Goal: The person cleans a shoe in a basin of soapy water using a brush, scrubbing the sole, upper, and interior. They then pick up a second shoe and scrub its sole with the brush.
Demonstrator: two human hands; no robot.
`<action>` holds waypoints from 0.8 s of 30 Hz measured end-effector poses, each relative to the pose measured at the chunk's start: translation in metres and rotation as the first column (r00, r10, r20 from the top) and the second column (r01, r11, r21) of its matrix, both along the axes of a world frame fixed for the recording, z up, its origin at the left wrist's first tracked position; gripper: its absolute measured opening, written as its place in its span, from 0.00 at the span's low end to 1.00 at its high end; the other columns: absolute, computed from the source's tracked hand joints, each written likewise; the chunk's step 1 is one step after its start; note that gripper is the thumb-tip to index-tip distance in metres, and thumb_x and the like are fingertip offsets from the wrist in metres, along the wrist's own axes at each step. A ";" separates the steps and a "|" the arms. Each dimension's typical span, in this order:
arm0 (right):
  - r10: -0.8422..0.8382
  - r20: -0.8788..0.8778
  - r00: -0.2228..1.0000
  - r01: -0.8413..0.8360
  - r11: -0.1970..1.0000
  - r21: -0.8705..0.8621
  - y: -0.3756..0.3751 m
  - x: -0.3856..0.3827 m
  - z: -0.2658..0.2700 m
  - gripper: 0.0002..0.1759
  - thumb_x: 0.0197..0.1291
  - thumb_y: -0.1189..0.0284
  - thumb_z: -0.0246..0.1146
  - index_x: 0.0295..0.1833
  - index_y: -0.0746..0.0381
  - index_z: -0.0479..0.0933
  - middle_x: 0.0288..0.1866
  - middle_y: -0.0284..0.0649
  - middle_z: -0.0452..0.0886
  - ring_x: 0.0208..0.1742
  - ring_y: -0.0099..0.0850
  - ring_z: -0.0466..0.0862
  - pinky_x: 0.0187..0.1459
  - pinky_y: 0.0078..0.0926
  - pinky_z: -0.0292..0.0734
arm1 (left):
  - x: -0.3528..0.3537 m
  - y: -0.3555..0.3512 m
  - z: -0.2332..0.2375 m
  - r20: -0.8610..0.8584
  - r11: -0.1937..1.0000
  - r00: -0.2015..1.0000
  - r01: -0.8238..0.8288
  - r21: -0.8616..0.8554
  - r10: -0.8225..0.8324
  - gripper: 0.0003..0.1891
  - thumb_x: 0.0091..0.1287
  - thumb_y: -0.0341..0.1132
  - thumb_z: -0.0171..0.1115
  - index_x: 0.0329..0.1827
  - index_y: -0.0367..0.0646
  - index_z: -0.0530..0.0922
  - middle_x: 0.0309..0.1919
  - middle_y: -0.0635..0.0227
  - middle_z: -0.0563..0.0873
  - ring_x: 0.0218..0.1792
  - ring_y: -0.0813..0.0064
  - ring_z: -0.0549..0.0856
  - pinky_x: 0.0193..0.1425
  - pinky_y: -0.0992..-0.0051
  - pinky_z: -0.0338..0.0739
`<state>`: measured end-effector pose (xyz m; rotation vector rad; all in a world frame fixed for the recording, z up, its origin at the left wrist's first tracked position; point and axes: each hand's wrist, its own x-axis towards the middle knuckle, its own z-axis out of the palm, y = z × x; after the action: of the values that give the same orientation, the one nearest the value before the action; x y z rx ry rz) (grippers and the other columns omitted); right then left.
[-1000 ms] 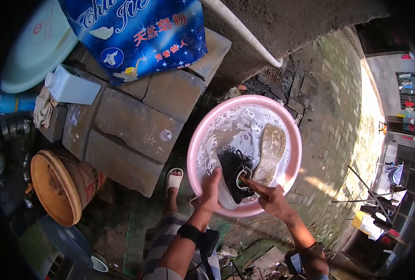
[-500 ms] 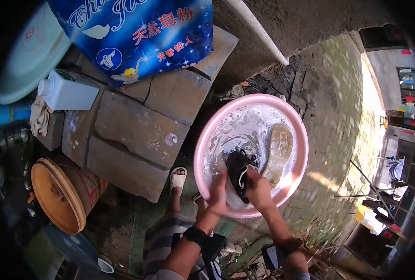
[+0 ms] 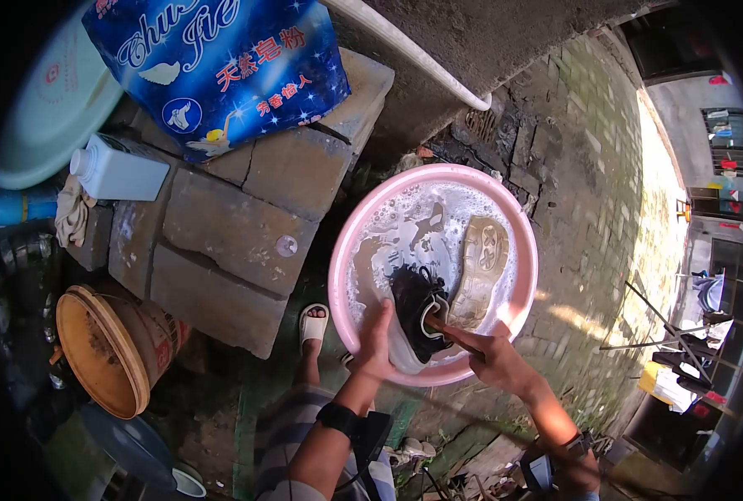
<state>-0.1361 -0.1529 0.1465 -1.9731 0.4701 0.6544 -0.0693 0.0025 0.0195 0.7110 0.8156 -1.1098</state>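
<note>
Hands: two — left hand (image 3: 376,346), right hand (image 3: 505,363). Shoes: two, one black shoe (image 3: 413,292), one sole-up shoe (image 3: 478,267). Wooden handle (image 3: 460,336): one. Pink basin (image 3: 338,275): one. Powder bag (image 3: 246,79): one. Pale bottle (image 3: 133,171): one. Rag (image 3: 73,217): one. Bucket (image 3: 156,324): one. White pipe (image 3: 405,40): one. Drain (image 3: 482,125): one. Wrist straps (image 3: 338,417): two, one per arm. Sandals (image 3: 312,327): two, the second partly hidden. Blocks (image 3: 238,209): several — some under the bag, so no exact count.
</note>
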 end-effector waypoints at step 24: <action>-0.369 0.162 0.915 0.400 0.883 -0.247 0.044 0.005 -0.100 0.18 0.55 0.74 0.52 0.53 0.61 0.72 0.48 0.53 0.76 0.48 0.51 0.77 0.48 0.39 0.73 | -0.020 0.012 -0.060 0.093 0.994 0.989 0.113 0.001 -0.113 0.34 0.60 0.60 0.55 0.64 0.48 0.64 0.57 0.64 0.72 0.56 0.62 0.74 0.59 0.60 0.69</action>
<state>-0.1306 -0.1093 0.0466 -2.0761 0.8982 0.2328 -0.0893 0.0144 -0.0403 0.8072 0.6998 -1.1707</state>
